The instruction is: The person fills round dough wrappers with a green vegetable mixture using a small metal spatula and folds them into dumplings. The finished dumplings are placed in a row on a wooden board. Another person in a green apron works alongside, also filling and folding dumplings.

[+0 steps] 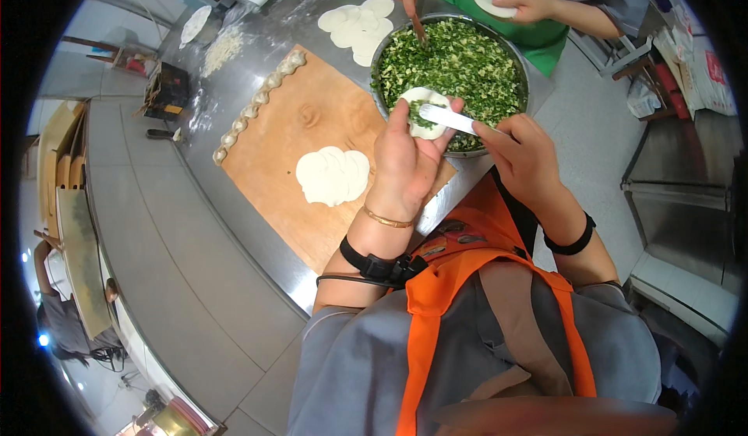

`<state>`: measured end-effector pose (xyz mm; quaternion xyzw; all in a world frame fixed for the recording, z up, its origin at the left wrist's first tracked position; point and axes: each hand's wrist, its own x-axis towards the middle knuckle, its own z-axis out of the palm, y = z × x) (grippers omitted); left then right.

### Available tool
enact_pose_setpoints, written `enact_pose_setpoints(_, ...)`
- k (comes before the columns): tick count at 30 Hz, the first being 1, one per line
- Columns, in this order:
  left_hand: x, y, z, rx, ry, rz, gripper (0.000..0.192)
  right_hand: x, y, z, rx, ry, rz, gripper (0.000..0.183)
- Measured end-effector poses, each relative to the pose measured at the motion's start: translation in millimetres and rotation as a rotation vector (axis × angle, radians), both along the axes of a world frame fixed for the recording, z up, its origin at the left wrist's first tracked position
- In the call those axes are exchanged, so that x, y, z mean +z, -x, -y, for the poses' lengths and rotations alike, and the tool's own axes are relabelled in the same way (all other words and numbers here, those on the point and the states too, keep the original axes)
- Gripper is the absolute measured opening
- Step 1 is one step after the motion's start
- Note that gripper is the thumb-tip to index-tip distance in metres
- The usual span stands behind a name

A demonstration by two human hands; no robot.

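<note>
My left hand point(409, 161) cups a round dough wrapper point(422, 129) with some green filling on it, above the near rim of a large metal bowl. Gripped in my right hand point(520, 155) is a flat metal spatula point(447, 118), its tip on the filling. The bowl point(526, 94) holds chopped greens mixed with pale yellow bits point(461, 56). A pile of overlapping dough wrappers point(332, 176) lies on the wooden board point(269, 173), left of my left hand. Along the board's far left edge runs a row of folded dumplings point(257, 100).
Across the bowl, a co-worker in a green apron point(543, 44) holds a wrapper point(491, 4) and dips a utensil point(419, 30) in the filling. More wrappers point(359, 27), loose flour point(224, 50), a flour container point(196, 26) and a dark box point(168, 90) are on the steel table point(245, 33).
</note>
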<state>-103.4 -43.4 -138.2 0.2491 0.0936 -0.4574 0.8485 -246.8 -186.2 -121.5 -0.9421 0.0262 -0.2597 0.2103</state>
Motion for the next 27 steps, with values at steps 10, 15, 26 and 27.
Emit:
enact_pose_setpoints(10, -4.4, 11.2, 1.0, -0.122, -0.001, -0.015, 0.038, 3.4, -9.8, 3.5, 0.107, -0.314, 0.032, 0.028)
enact_pose_setpoints(15, -4.3, 15.3, -1.6, -0.131, -0.083, 0.09, 0.031, 13.3, -12.7, 5.3, 0.168, -0.221, -0.103, 0.028)
enact_pose_setpoints(26, 5.0, 31.1, -4.2, -0.373, -0.238, 0.749, 0.031, 16.6, -18.2, -8.3, 0.035, -0.304, 0.065, 0.016)
enact_pose_setpoints(27, 7.3, 29.7, -6.3, -0.426, -0.285, 0.765, 0.032, 17.3, -18.8, -10.2, 0.028, -0.328, 0.076, 0.015)
